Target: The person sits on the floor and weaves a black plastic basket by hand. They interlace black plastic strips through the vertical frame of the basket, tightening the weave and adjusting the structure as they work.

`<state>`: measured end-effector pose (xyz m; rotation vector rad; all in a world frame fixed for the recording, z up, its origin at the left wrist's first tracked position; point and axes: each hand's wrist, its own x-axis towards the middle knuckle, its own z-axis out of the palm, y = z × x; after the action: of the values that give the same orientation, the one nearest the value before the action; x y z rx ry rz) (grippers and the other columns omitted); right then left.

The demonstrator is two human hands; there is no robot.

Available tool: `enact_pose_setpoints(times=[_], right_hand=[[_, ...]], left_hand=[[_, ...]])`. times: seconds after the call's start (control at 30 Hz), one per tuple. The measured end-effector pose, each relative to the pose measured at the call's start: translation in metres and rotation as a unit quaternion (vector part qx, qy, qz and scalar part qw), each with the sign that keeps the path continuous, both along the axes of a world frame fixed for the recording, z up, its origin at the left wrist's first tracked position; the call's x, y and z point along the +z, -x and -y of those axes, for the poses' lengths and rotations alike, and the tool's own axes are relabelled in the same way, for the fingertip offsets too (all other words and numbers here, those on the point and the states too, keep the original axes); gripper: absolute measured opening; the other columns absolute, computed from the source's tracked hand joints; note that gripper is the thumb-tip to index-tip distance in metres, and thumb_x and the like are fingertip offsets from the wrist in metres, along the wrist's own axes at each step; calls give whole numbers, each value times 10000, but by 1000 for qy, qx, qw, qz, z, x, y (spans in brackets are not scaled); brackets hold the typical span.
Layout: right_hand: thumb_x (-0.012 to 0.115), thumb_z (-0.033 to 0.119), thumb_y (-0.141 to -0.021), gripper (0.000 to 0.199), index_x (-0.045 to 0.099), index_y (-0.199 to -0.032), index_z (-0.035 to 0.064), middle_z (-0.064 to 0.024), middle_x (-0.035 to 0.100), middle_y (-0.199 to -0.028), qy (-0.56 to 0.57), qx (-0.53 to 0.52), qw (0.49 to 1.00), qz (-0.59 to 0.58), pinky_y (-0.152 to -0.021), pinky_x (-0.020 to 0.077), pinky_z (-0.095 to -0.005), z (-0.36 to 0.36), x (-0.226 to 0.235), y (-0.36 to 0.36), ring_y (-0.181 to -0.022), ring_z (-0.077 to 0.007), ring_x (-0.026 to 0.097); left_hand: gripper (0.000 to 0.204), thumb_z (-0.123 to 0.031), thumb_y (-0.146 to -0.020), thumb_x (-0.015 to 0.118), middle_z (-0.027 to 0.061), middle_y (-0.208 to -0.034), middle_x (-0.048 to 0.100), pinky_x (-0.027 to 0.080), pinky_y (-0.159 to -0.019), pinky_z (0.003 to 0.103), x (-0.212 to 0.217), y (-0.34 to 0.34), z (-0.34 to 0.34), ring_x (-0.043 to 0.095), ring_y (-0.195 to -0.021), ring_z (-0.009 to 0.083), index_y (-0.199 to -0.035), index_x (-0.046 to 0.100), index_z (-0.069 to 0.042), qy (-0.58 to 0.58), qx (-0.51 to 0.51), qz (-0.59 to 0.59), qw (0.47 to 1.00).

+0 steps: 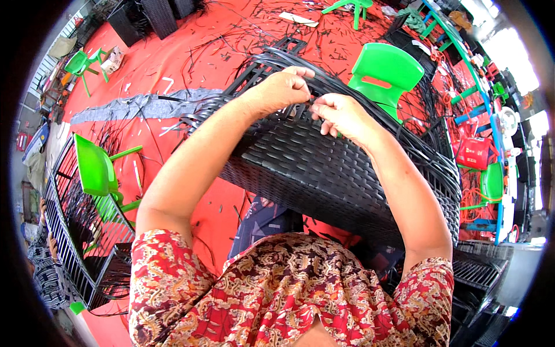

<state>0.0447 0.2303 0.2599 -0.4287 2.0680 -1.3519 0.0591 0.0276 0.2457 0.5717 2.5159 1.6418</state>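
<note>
A black woven wicker piece (324, 156), apparently part of a furniture seat or panel, lies across my lap, tilted. Its flat side is tightly woven, while a bundle of loose black strips (428, 156) runs along its far edge. Over that edge, my left hand (283, 89) has its fingers curled in, closed at the tips. Close beside it, my right hand (341, 118) pinches with thumb and forefinger, other fingers loosely bent. A short dark bit of strip (312, 104) seems to sit between the two hands' fingertips; its ends are hidden.
A green plastic chair (387, 69) stands just beyond the wicker piece, another (95, 168) at left beside a black slatted frame (63, 220). Another person's patterned sleeve (43, 269) shows at far left. Strip scraps litter the red floor (150, 69). A red bag (473, 152) hangs by blue framing at right.
</note>
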Motion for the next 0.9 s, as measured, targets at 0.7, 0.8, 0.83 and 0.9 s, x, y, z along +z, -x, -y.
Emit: enact_pose_setpoints(times=[0.7,0.8,0.83,0.9], right_hand=[[579,110,-785,86,546,-739,47,-33,556,-632,-69,-85,993,36,-384,337,-245,7,0,6,-458,-97,490],[604,117,-779,97,560,-725,48,-24,562,-639,-99,-3,995,5,-403,358,-247,9,1,4,-454,-96,488],[617,122,-775,102,565,-725,49,-22,564,-641,-90,-2,996,2,-410,366,-250,10,1,2,-462,-96,494],[644,131,-768,115,576,-723,51,-18,567,-643,-71,0,997,-3,-424,381,-255,12,0,-1,-477,-98,507]], left_hand=[[178,-327,-766,647,71,-1478,298,118,-1021,666,-18,-3,-5,148,-1402,295,-911,724,-259,442,17,-68,894],[179,-337,-788,631,71,-1493,267,102,-1018,676,-24,-1,3,109,-1413,291,-920,723,-258,358,-7,-15,934],[179,-339,-794,627,70,-1497,258,101,-1017,678,-25,0,7,100,-1415,288,-921,722,-256,311,-14,8,950],[133,-284,-778,656,72,-1454,327,212,-1042,548,-27,3,10,222,-1369,276,-847,726,-194,280,-29,12,960]])
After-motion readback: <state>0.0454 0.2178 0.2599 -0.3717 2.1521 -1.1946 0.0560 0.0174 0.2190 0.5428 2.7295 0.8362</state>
